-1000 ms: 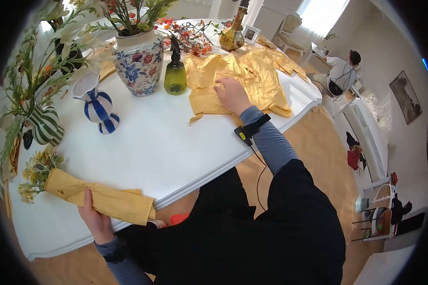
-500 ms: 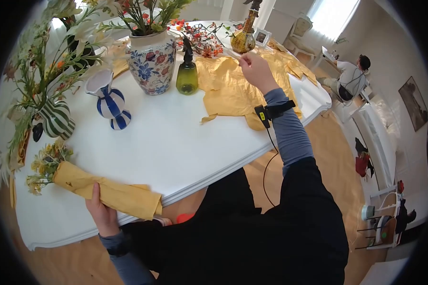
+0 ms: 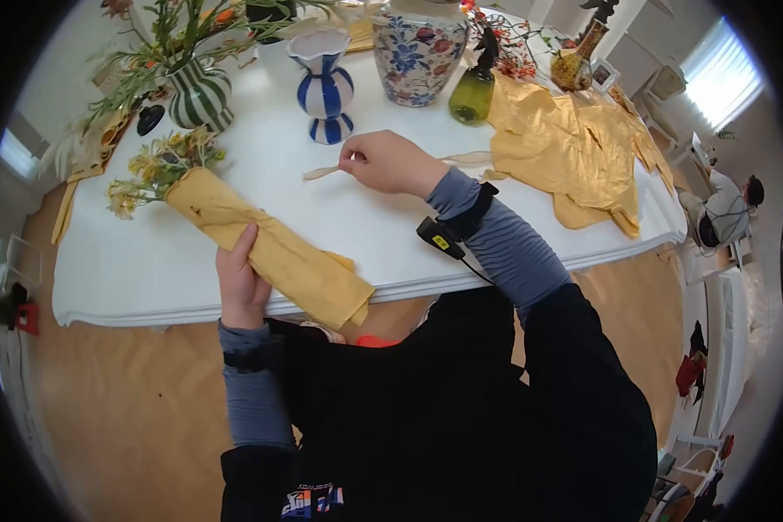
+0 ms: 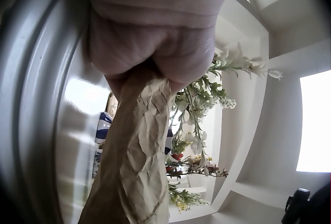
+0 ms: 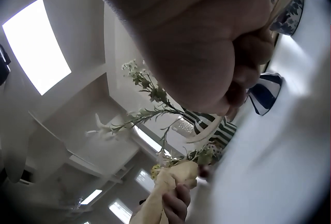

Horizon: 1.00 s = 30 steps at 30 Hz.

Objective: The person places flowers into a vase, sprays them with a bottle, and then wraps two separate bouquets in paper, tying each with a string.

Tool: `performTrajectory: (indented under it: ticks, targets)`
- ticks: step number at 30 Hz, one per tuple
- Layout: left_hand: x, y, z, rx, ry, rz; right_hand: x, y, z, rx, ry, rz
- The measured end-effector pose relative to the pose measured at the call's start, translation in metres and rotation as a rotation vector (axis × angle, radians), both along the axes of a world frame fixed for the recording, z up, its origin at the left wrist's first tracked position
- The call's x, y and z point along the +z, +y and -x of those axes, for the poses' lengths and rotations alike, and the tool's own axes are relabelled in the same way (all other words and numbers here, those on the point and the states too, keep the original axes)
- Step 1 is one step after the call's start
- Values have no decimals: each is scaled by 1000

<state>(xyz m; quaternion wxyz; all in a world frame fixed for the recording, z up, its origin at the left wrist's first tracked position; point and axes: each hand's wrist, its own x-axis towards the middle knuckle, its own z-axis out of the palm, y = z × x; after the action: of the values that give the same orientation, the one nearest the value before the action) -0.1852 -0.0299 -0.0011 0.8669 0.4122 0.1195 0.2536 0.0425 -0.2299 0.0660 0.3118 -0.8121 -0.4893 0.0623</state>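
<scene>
the left hand (image 3: 242,283) sits at the lower left of the head view, fingers curled round the wrapped bouquet (image 3: 265,244), a long roll of crinkled yellow paper lying slantwise on the white surface (image 3: 148,270). the roll's lower end juts past the surface's rounded front edge, and small yellow flowers (image 3: 161,163) spill from its upper end toward the upper left. in the left wrist view the paper (image 4: 135,151) shows creased and matte right under the palm.

the right hand (image 3: 387,163) is at the centre of the frame, fingers bunched and pinching a thin pale ribbon (image 3: 326,171) that trails flat over the surface on both sides of the hand (how firmly it pinches cannot be told). a bare stretch of white surface lies between the two hands and toward the front edge.

along the top of the frame stand a blue-and-white striped vase (image 3: 324,87), a green-and-white striped vase (image 3: 200,96), a floral porcelain vase (image 3: 419,48) and a green glass bottle (image 3: 472,91), all glossy and rounded. at the upper right, loose yellow paper sheets (image 3: 574,148) lie rumpled, reaching the surface's curved right edge.
</scene>
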Motion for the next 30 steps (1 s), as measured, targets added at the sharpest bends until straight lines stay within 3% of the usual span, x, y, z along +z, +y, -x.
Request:
performTrajectory:
  ticks: [4,10,12,18,20,21,23,30]
  targets:
    - [8,-8,-1,20,30,-42,-40,52,23,141,38,25]
    - [5,-7,-1,-21,29,-70,-36,96,48,337,206,59]
    - [0,-5,-2,-42,46,-62,-33,100,56,362,465,32]
    - [5,-2,-3,30,172,-221,-30,104,45,480,497,55]
    - [5,2,1,63,264,-414,-31,103,33,403,413,181]
    - [11,4,5,71,269,-415,-21,99,30,413,416,180]
    - [24,8,19,180,632,-875,2,86,22,413,355,348]
    - [26,18,45,229,734,-959,67,63,4,405,289,348]
